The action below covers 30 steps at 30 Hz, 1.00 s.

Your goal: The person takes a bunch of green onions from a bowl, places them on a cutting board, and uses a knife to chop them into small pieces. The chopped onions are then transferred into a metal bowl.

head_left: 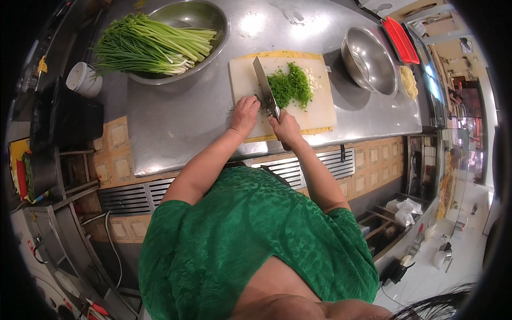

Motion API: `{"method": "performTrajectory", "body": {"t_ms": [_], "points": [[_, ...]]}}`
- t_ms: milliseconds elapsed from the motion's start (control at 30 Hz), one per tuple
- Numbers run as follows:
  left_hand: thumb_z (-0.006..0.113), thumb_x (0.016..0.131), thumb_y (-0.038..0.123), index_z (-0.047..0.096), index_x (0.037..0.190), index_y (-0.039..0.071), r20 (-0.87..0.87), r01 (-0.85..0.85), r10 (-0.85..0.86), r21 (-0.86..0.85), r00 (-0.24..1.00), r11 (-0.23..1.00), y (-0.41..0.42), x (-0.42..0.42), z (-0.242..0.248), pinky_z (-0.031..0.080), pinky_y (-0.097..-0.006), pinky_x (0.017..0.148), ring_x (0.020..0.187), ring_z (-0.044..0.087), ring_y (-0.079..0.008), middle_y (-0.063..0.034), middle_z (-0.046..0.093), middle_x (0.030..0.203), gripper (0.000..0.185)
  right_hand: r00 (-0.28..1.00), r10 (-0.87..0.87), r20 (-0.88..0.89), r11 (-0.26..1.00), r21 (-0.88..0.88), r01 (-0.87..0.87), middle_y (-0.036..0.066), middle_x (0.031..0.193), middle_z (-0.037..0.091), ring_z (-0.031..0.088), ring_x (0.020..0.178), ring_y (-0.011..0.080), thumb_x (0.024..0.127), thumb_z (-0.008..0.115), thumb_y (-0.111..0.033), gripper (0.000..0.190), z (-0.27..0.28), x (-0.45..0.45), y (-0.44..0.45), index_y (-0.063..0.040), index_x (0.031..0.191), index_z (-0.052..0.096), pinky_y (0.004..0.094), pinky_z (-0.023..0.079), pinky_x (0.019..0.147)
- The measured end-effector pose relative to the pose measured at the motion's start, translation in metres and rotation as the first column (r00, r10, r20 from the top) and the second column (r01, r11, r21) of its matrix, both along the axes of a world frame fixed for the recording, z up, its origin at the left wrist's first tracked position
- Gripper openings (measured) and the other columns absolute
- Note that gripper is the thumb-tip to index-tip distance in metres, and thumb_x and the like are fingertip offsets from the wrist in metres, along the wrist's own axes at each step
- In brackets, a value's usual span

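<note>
My right hand [286, 129] grips the handle of a cleaver [265, 86], whose broad blade points away from me over a white cutting board [320, 116]. To the left of the blade my left hand [245, 114] rests on the board with curled fingers; dark green bits show by the fingertips, and whether they hold any cannot be told. Chopped green onion [290, 86] lies heaped right of the blade, with pale chopped pieces [313, 80] at its right edge. A yellow cloth [316, 131] shows beneath the board.
At the upper left, a large steel bowl [220, 40] holds long green onions [160, 44] beside a white bucket [82, 80]. An empty steel bowl [370, 60] stands to the right, near a red plastic basket [401, 40]. The steel table's [180, 136] front edge runs just before my body.
</note>
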<state>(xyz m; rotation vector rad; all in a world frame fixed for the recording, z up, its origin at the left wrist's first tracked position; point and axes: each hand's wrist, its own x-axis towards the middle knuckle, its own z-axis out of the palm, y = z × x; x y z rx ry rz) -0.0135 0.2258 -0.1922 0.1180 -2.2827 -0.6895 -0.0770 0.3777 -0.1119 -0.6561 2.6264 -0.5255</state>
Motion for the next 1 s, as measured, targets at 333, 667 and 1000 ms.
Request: {"method": "performTrajectory", "body": {"t_ms": [333, 667, 1000], "points": [[0.058, 0.076, -0.001, 0.064, 0.096, 0.005, 0.070, 0.024, -0.026, 0.030, 0.997, 0.999, -0.003, 0.000, 0.006, 0.048, -0.0413, 0.091, 0.103, 0.057, -0.0303, -0.0103, 0.061, 0.104, 0.023, 0.985, 0.171, -0.019, 0.979, 0.115, -0.168, 0.028, 0.083, 0.068, 0.067, 0.082, 0.0459, 0.091, 0.064, -0.035, 0.039, 0.033, 0.013, 0.007, 0.003, 0.098, 0.056, 0.0534, 0.052, 0.075], [0.057, 0.075, -0.002, 0.061, 0.093, 0.005, 0.080, 0.026, -0.030, 0.057, 0.996, 0.998, -0.002, -0.002, 0.006, 0.048, -0.0415, 0.091, 0.103, 0.057, -0.0322, -0.0120, 0.060, 0.102, 0.020, 0.984, 0.165, -0.073, 0.986, -0.027, -0.167, 0.028, 0.081, 0.067, 0.067, 0.080, 0.0465, 0.090, 0.064, -0.034, 0.038, 0.016, 0.001, -0.008, 0.003, 0.096, 0.057, 0.0535, 0.052, 0.074], [0.057, 0.075, -0.002, 0.059, 0.092, 0.004, 0.073, 0.033, -0.036, 0.039, 0.997, 0.999, -0.002, -0.001, 0.009, 0.049, -0.0426, 0.090, 0.101, 0.056, -0.0337, -0.0135, 0.057, 0.102, 0.018, 0.990, 0.133, -0.045, 0.989, 0.068, -0.130, 0.028, 0.084, 0.069, 0.068, 0.083, 0.0450, 0.089, 0.064, -0.033, 0.038, 0.025, 0.008, -0.021, 0.004, 0.096, 0.057, 0.0520, 0.054, 0.077]]}}
